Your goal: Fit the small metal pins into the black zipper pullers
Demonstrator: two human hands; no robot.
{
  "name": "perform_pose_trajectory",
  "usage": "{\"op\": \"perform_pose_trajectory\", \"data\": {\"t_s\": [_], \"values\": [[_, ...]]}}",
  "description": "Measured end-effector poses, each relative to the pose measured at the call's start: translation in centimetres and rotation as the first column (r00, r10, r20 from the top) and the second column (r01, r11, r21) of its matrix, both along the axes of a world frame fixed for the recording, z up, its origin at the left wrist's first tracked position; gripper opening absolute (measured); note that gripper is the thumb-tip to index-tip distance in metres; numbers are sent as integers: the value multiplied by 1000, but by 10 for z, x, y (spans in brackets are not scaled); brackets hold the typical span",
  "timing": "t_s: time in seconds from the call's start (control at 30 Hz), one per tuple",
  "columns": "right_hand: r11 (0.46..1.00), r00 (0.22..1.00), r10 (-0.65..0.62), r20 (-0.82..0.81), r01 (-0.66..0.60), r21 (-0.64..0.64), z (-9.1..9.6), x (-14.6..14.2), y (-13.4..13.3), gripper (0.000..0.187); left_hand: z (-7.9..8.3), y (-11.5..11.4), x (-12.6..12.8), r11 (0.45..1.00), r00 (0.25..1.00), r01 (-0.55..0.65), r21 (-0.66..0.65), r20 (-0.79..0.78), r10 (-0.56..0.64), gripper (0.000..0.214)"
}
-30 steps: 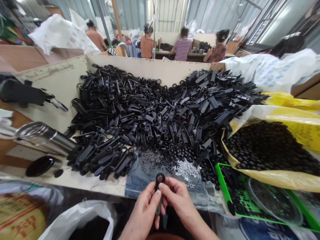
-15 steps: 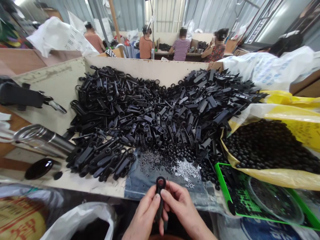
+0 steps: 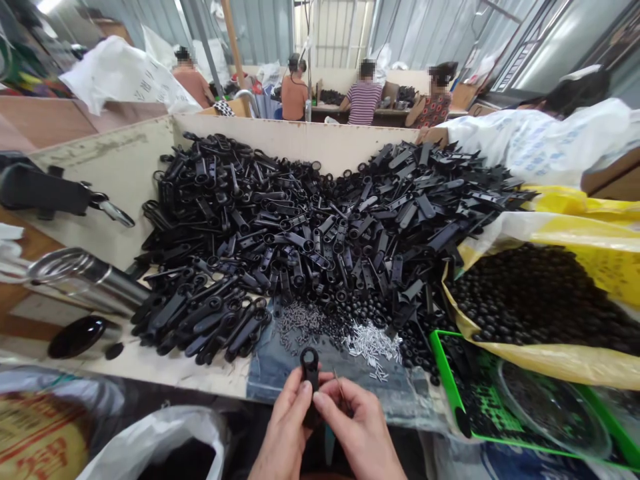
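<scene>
At the table's front edge, my left hand is closed around a black plastic handle-shaped part, its ring end pointing up and away from me. My right hand is beside it, thumb and fingers pinched close to the part's right side. A thin metal rod-like tool sticks up from the right fingers; most of it is hidden. Below the hands shows a teal strip, and I cannot tell whether it belongs to the tool. Just beyond lie silver pins, small springs or screws and black balls.
A large heap of black plastic parts fills the walled table. Finished-looking handles lie front left, near a steel cup. At right stand a yellow bag of black balls and a green tray. Several people sit beyond.
Both hands and the black part have shifted slightly left. The right fingers have drawn a little lower along the part, and its ring now shows a darker centre.
</scene>
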State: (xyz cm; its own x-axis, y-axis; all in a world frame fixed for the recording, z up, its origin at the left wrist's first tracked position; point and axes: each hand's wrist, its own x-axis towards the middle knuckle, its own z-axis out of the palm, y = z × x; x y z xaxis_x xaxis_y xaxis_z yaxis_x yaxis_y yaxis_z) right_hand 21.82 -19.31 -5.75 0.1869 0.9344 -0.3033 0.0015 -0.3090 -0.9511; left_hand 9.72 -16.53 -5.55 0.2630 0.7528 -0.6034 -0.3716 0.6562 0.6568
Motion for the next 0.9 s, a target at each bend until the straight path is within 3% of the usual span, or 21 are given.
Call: {"op": "perform_pose_trajectory", "data": {"t_s": [0.17, 0.3, 0.53, 0.7, 0.83, 0.9], "values": [[999, 980, 11, -201, -18, -32, -20, 2, 2, 55, -2, -2, -5, 999, 999, 0, -53, -38, -2, 67], [998, 978, -1, -210, -12, -60, -28, 3, 2, 58, -3, -3, -7, 999, 995, 48, 2, -93, -47, 67], [993, 988, -8, -157, -11, -120, -18, 5, 3, 62, 2, 1, -5, 987, 978, 135, 90, -171, -118, 61], [987, 992, 86, -87, -96, -125, -9, 13, 3, 60, 4, 1, -6, 982, 953, 150, 113, -282, -113, 62], [997, 999, -24, -36, 21, -74, -1, 21, 9, 52, 1, 0, -5, 964, 941, 207, 169, -302, -149, 52], [997, 994, -10, -113, 2, -77, 2, 22, 13, 53, -1, -2, -5, 954, 936, 238, 180, -304, -176, 54]]}}
